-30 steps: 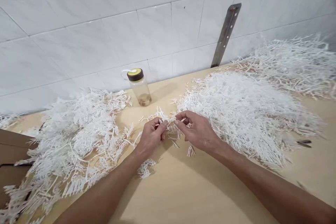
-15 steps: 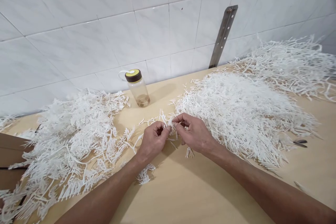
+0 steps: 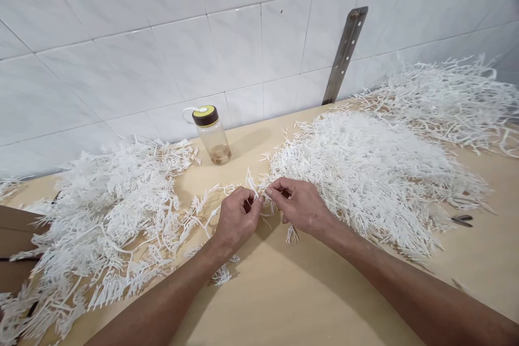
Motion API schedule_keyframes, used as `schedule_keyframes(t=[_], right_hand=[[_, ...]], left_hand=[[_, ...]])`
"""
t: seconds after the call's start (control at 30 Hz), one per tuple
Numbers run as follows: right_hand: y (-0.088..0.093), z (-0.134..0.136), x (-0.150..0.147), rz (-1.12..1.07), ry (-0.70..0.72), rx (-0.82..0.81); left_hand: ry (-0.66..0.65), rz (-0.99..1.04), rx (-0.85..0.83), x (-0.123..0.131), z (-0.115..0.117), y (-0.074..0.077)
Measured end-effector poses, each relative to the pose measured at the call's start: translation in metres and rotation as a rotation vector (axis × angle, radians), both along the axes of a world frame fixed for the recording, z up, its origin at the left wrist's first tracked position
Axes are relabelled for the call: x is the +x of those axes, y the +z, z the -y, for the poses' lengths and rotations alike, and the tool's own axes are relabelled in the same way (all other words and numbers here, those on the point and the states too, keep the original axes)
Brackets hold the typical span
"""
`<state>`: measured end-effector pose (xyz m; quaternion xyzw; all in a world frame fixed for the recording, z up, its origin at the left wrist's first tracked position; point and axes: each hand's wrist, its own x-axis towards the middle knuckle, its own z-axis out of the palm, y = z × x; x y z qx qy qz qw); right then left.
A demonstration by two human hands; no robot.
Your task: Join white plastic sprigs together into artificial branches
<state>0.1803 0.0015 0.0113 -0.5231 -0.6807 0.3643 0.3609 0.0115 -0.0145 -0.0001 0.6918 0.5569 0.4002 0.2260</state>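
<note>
My left hand is closed in a pinch around a white branched plastic piece, whose thin forked tip sticks up past the fingers. Just to its right, my right hand pinches at the same spot, thumb and forefinger together; what lies between those fingertips is too small to make out. Right behind the right hand spreads a broad heap of fine white sprigs. Left of my left hand lies a tangled pile of white branched pieces. A small loose sprig rests on the table below my right hand.
A clear bottle with a dark and yellow lid stands near the tiled wall. A metal bracket leans there. Bare white stems lie at the back right, dark-handled snips at the right, a cardboard box at the left.
Both hands stay close together in nearly the same place. The white tip above my left hand has shifted slightly, and fewer fine strands show between the fingertips.
</note>
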Motion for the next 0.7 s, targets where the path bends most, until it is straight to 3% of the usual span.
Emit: schedule_keyframes(t=[0.2, 0.4, 0.53, 0.7], right_hand=[[-0.002, 0.002, -0.001, -0.06, 0.044, -0.053], [-0.005, 0.001, -0.001, -0.087, 0.006, -0.034], [-0.007, 0.001, -0.001, -0.018, -0.011, 0.101], [-0.011, -0.007, 0.002, 0.194, -0.012, 0.401]], left_hand=[[0.002, 0.187, -0.174, -0.003, -0.004, -0.001], [0.034, 0.239, -0.184, -0.005, -0.005, 0.002], [-0.023, 0.182, -0.189, -0.004, -0.003, 0.005], [-0.09, 0.158, -0.209, -0.002, 0.0, 0.004]])
